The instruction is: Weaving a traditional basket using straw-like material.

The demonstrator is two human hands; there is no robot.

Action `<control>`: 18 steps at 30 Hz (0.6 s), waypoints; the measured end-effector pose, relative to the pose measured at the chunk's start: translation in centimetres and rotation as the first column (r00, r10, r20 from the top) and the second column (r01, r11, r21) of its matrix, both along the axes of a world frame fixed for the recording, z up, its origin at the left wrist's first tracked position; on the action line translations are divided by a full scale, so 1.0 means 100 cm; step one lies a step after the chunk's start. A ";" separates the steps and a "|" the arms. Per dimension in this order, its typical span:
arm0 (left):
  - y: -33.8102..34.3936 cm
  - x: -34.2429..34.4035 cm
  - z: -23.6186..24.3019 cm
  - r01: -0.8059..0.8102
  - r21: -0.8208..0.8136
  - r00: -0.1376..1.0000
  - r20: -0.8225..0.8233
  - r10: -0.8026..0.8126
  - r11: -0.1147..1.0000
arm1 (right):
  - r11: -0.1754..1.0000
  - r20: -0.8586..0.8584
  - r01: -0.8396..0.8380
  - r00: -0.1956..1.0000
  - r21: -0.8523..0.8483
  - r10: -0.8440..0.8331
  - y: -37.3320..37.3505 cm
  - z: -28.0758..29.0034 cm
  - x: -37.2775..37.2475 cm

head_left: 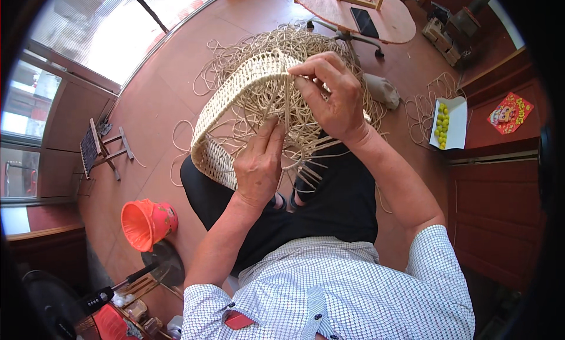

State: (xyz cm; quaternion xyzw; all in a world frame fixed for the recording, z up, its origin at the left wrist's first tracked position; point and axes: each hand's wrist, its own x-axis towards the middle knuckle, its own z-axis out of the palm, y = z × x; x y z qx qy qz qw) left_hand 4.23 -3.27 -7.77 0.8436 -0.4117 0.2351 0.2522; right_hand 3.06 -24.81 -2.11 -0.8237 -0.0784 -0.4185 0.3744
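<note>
A curved piece of woven cream cord (pixel 219 107), with an open middle crossed by loose strands, rests over my lap. My right hand (pixel 335 102) pinches cord at its upper rim, fingertips touching the weave. Lower and to the left, my left hand (pixel 259 157) has its fingers closed on strands inside the piece, their tips partly hidden among them. Behind and beneath lies a large tangled heap of loose cord (pixel 247 49), spreading around both hands.
Red bucket (pixel 147 225) and fan (pixel 65 299) at lower left; folding stool (pixel 97 152) at left; round table (pixel 394 22) with phone (pixel 365 22) ahead; white box of yellow-green fruit (pixel 450 122) on red cabinet (pixel 494 205) at right; stove (pixel 456 31) at back right.
</note>
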 end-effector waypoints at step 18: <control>0.015 0.007 -0.013 0.075 0.205 0.996 -0.063 -0.063 0.976 | 1.000 -0.033 -0.013 0.999 -0.017 0.013 -0.009 -0.014 0.025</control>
